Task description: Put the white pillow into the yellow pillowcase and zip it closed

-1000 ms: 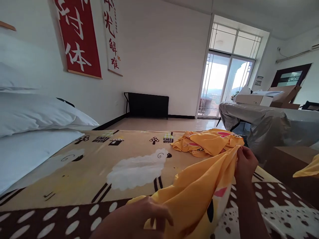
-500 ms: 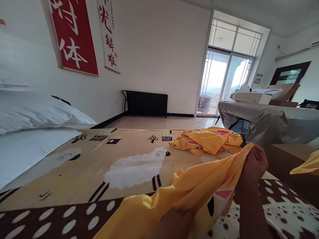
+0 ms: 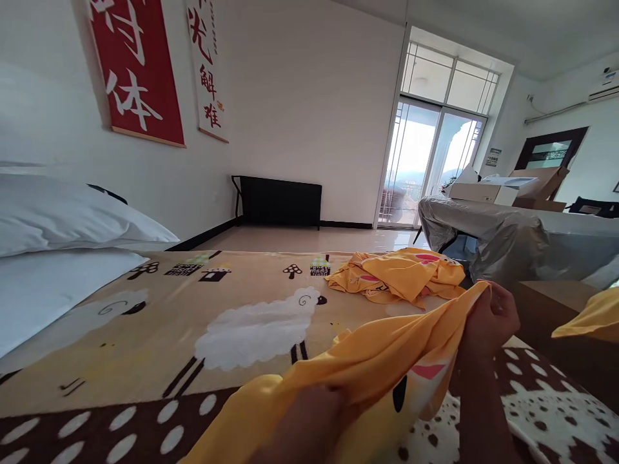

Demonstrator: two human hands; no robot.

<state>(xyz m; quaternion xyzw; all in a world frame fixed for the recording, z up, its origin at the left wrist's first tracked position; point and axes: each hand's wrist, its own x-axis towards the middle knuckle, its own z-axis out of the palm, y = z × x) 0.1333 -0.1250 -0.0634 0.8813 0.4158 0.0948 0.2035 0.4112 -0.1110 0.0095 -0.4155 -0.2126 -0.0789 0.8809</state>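
Note:
A yellow cloth (image 3: pixel 387 341) with a printed cartoon face and pink patches stretches from the bottom middle up to the right. My right hand (image 3: pixel 493 316) pinches its upper corner, fingers closed and raised above the bed. Low in the picture, my left hand (image 3: pixel 309 412) lies against the same cloth; motion blur and folds hide its fingers. Beyond them a crumpled pile of yellow printed fabric (image 3: pixel 401 274) rests on the sheep-patterned blanket (image 3: pixel 169 322). The lower part of the held cloth runs out of the picture.
White pillows (image 3: pixel 72 212) sit at the left. Another piece of yellow fabric (image 3: pixel 590 319) lies by a cardboard box (image 3: pixel 556 296) on the right. Behind stands a plastic-covered table (image 3: pixel 503 225) bearing boxes. A folded black frame (image 3: pixel 280 201) leans at the wall.
My left hand has shifted a little left along the cloth. My right hand keeps its pinch on the corner. The whole view has moved slightly.

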